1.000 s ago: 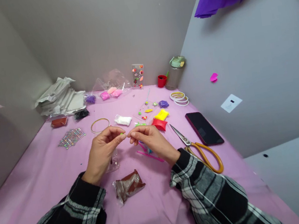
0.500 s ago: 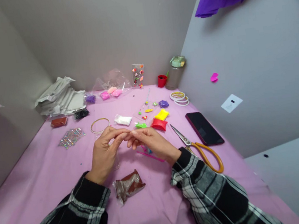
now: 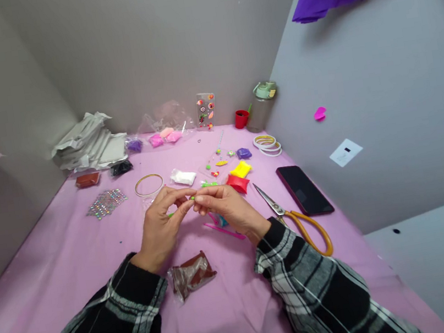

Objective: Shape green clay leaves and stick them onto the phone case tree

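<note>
My left hand (image 3: 162,225) and my right hand (image 3: 228,207) meet fingertip to fingertip above the middle of the table. Between their thumbs and forefingers sits a tiny piece of green clay (image 3: 193,198), mostly covered by the fingers. Both hands are closed in a pinch on it. Below my right hand lie pink plastic sticks (image 3: 225,231), partly hidden. Just beyond the fingers are a green clay packet (image 3: 209,184), a red clay packet (image 3: 238,183) and a white clay packet (image 3: 183,177). Nearer to me rests a brown clay packet (image 3: 193,275) in clear wrap.
Orange-handled scissors (image 3: 296,219) and a phone (image 3: 304,190) lie at right. Tape rolls (image 3: 268,144), a bottle (image 3: 258,108) and a red cup (image 3: 241,118) stand behind. A decorated clear case (image 3: 206,111) leans on the wall. Rhinestone sheets (image 3: 106,204) lie left.
My fingertips have shifted slightly, and a green speck of clay now shows between them. Some green also shows behind my left thumb. The table items keep their places.
</note>
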Available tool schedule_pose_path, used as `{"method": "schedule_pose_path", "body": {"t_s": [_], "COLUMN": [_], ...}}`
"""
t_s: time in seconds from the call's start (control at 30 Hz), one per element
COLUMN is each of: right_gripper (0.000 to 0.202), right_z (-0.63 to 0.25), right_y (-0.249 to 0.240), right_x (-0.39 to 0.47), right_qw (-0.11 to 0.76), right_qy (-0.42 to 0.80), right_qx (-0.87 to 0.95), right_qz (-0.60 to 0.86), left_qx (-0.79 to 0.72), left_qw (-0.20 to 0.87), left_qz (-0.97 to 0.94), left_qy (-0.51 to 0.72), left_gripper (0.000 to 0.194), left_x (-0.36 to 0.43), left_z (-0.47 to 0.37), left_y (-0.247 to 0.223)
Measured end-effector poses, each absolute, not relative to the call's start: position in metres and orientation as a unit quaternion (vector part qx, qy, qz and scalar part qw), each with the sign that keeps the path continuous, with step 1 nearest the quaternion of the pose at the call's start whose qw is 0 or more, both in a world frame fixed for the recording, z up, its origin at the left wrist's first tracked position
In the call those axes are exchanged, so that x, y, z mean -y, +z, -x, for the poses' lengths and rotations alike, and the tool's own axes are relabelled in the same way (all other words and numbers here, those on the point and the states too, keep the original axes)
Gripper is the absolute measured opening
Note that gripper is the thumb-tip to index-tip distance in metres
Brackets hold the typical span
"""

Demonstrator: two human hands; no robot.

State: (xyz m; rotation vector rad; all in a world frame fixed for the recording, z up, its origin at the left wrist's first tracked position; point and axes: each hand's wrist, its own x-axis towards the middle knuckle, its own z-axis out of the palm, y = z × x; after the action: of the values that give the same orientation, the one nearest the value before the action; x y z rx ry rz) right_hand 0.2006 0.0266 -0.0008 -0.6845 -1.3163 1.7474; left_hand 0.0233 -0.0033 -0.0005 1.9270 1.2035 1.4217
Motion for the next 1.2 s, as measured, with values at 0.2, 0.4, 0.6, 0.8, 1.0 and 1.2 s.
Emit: {"method": "schedule_pose_path", "body": {"t_s": [0.2,0.4,0.6,0.8,1.0,1.2], "right_gripper": [0.022,0.022,0.019,0.017,0.018,0.020], "right_z": [-0.2011,-0.2011,-0.2011,-0.2010,-0.2013,-0.2011], "right_y": [0.0019,0.0025,0.0034,0.0041,0.0043,0.0057], "right_x": [-0.0261,-0.0256,-0.0252,-0.0256,-0.0254,-0.0248], "right_qw": [0.417,0.418,0.415,0.418,0.414,0.413], "right_qy": [0.678,0.672,0.668,0.665,0.654,0.654], "right_qx": [0.522,0.525,0.536,0.538,0.550,0.547], "right_qz": [0.306,0.314,0.307,0.305,0.313,0.319], "left_qx": [-0.421,-0.419,-0.426,-0.419,-0.419,-0.418], "left_qw": [0.228,0.221,0.214,0.215,0.213,0.212], "left_qz": [-0.697,-0.696,-0.697,-0.700,-0.700,-0.705], "left_qy": [0.534,0.539,0.536,0.536,0.538,0.533], "left_gripper": [0.013,0.008,0.005,0.009,0.007,0.009], "left_x": [0.0042,0.0045,0.0057,0.0055,0.0056,0.0055], "left_z": [-0.0235,-0.0252,-0.0264,-0.0269,-0.0272,-0.0265], "left_y": [0.0002,0.0026,0.0032,0.0034,0.0047,0.0043]}}
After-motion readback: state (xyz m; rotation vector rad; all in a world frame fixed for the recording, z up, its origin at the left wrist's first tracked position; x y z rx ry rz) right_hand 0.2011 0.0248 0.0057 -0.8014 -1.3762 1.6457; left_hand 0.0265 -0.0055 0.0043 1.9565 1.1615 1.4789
